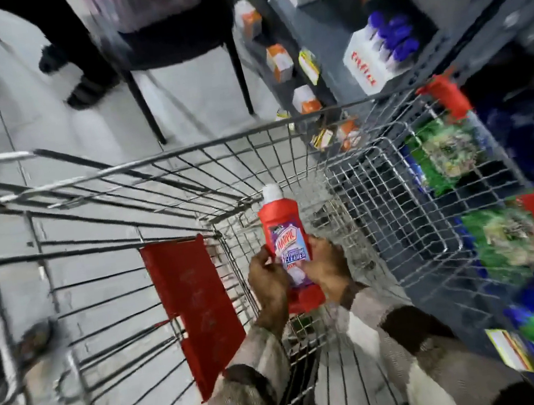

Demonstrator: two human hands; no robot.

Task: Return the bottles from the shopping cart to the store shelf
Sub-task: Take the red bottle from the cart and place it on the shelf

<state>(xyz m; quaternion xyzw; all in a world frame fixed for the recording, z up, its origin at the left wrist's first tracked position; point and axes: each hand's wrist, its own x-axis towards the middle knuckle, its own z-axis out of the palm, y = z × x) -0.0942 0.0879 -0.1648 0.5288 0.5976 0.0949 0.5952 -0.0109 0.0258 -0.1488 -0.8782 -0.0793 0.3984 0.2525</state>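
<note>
Bottle (285, 234) count: one, red body, white cap, purple-and-white label, held cap-away over the shopping cart (184, 166) basket. Both my hands are on it: left hand (268, 280) wraps the left edge of the lower half, right hand (328, 267) wraps the right edge, fingers closed against the label from both sides, base sticking out below my palms. One red flap (192, 303) hangs in the cart's seat section to the left. Store shelf (377, 2) runs along the right, with white boxes and green packs, too blurred to count.
</note>
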